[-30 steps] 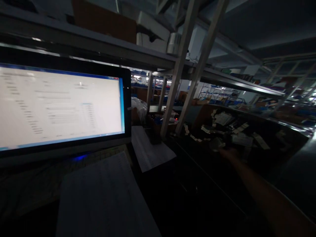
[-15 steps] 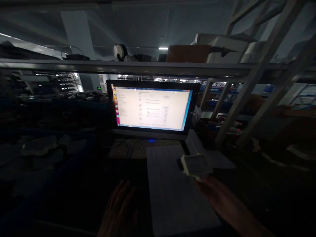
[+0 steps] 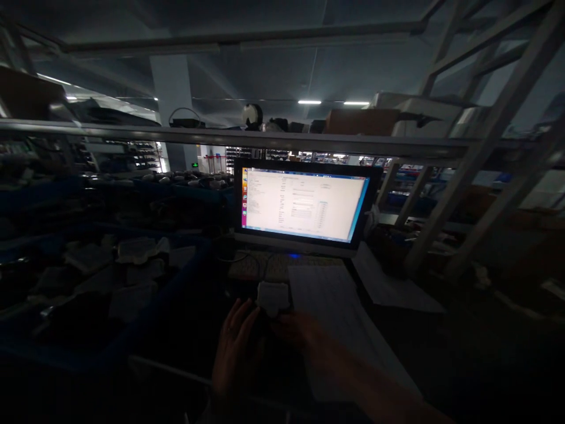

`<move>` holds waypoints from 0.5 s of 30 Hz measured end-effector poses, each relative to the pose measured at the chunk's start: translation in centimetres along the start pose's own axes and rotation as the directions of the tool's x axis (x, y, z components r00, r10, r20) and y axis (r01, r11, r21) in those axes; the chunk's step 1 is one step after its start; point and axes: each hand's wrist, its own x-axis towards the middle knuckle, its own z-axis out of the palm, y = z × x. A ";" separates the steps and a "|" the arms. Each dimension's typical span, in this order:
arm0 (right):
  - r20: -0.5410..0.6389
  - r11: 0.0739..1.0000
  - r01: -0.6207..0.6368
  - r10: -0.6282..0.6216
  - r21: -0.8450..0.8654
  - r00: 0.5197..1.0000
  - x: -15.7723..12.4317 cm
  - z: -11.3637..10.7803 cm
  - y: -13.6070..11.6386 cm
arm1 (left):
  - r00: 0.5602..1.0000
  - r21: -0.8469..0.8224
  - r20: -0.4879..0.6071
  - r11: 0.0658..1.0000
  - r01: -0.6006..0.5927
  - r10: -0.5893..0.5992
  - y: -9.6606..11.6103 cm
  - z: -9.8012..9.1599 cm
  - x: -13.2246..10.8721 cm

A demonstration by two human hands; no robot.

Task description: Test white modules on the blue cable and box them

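The scene is very dark. My right hand [image 3: 296, 331] is closed on a small pale rectangular device [image 3: 272, 296], holding it low in front of the lit monitor [image 3: 304, 203]. My left hand [image 3: 233, 348] reaches up beside it with fingers stretched out, fingertips close to the device's left edge; I cannot tell whether they touch it. A keyboard [image 3: 260, 266] lies under the monitor, just beyond the device.
Paper sheets [image 3: 335, 306] lie right of the hands. A blue bin [image 3: 110, 277] at the left holds several pale flat parts. A metal shelf rail [image 3: 282, 141] runs overhead, with slanted frame posts [image 3: 468, 176] at the right.
My right hand reached to the far right, came back with the pale device, and has brought it left to the centre. My left hand rose to meet it. The view swung left.
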 end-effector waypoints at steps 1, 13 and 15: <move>-0.029 1.000 -0.030 0.030 0.000 0.999 -0.9 -0.6 -0.4 | 1.000 0.004 0.004 1.000 -0.023 0.023 0.0 0.1 0.5; -0.627 0.990 0.134 -0.133 -0.046 0.768 -6.5 -11.6 -7.7 | 0.946 0.032 0.179 0.959 -0.281 0.271 -2.3 3.4 4.1; -0.644 0.957 0.153 -0.281 -0.247 0.712 -6.3 -13.6 -8.8 | 0.941 0.018 0.184 0.956 -0.292 0.284 -2.8 3.7 4.1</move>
